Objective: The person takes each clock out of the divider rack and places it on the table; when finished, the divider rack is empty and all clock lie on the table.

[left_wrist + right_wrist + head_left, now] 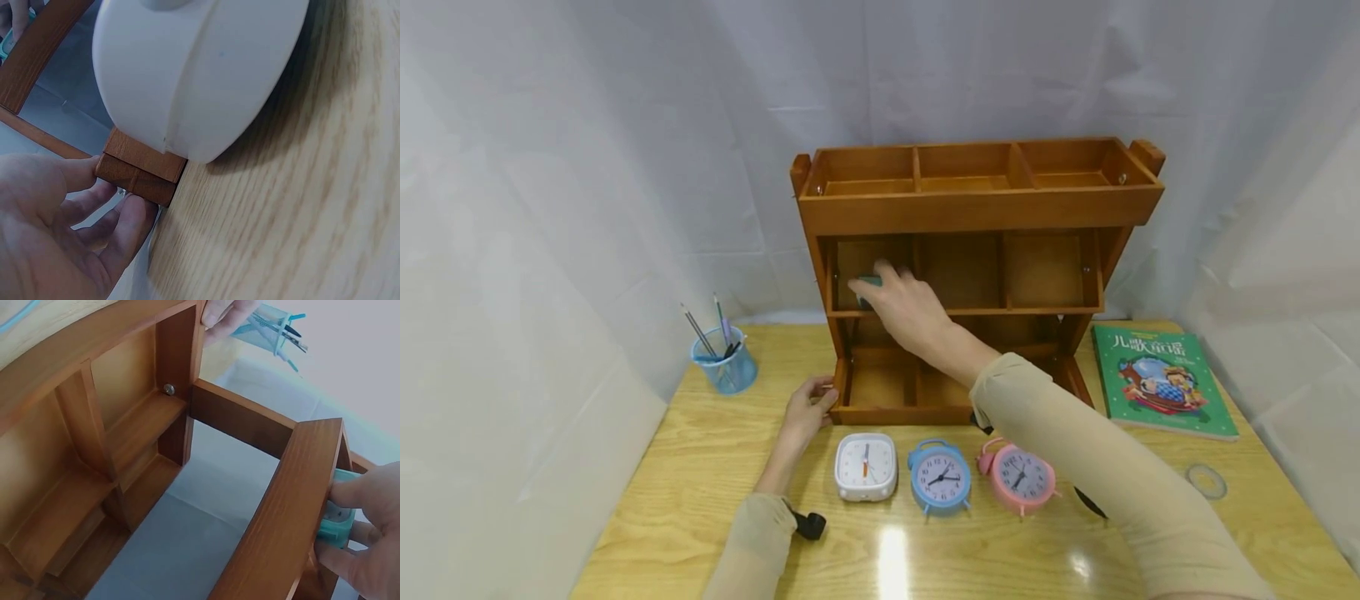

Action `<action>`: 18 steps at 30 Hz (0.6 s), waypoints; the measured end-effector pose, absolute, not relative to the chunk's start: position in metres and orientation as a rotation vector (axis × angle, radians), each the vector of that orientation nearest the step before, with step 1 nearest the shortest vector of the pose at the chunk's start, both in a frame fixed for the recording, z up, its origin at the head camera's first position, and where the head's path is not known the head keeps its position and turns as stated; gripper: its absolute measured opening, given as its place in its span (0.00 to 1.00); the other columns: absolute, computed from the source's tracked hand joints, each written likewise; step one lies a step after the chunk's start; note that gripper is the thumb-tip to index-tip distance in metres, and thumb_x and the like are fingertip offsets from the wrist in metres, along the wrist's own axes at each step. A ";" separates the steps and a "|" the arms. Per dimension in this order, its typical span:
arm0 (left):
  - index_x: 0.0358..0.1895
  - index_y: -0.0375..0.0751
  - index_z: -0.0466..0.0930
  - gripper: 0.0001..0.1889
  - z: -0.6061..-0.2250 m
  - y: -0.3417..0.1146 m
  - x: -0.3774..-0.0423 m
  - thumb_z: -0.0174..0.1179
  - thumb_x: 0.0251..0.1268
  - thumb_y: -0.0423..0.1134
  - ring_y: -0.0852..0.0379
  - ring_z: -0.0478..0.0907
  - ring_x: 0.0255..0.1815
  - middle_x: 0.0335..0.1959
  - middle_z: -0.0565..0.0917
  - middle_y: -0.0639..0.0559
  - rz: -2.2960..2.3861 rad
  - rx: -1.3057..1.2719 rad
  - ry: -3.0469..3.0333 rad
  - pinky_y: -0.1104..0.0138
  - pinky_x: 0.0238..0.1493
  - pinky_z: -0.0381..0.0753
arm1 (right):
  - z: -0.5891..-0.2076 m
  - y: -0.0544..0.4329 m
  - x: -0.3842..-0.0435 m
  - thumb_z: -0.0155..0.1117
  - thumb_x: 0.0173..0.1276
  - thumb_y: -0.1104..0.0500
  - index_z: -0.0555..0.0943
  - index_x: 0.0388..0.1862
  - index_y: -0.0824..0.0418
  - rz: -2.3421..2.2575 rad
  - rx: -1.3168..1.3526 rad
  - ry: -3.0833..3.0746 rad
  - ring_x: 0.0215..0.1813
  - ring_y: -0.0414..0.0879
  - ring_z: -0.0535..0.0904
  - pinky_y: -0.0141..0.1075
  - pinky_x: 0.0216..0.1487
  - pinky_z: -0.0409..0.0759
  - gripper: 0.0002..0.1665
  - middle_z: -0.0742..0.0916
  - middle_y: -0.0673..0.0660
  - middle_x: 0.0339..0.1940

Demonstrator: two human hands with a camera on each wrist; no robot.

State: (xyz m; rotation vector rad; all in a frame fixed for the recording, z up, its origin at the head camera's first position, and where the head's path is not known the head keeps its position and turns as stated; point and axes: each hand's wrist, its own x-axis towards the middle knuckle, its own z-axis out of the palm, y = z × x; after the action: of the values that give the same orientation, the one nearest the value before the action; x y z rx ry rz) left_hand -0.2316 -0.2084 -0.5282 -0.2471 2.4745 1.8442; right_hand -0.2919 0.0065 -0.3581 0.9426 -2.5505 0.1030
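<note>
A brown wooden three-tier shelf (981,213) with divided compartments stands on the table. My right hand (912,310) reaches to the left compartment of its middle tier. Between that hand's thumb and fingers is a small teal clock (336,534) with a pale face, partly hidden by the fingers and the tier's front board. At the bottom tier's front left corner, my left hand (806,410) grips the wood with thumb and fingers. A white square clock (866,467), a blue alarm clock (940,478) and a pink alarm clock (1022,477) line up before the shelf.
A blue pen cup (732,372) holding pens and pencils stands left of the shelf. To the right lies a green picture book (1165,383), with a clear tape-like ring (1206,482) in front of it. A pale curtain (715,150) hangs behind the table.
</note>
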 end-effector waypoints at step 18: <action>0.71 0.32 0.73 0.20 -0.526 -0.208 -0.230 0.55 0.82 0.34 0.44 0.82 0.57 0.62 0.78 0.31 1.840 -0.255 2.475 0.59 0.51 0.89 | -0.345 0.007 -0.290 0.65 0.79 0.57 0.73 0.71 0.54 1.201 0.733 -2.564 0.55 0.57 0.84 0.47 0.48 0.87 0.25 0.84 0.65 0.61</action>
State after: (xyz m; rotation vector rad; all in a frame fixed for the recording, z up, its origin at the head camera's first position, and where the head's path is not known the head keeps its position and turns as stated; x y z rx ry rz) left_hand -0.2304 -0.2076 -0.5258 -0.2554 2.4745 1.8398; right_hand -0.2903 0.0069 -0.3447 0.7326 -2.5640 1.2009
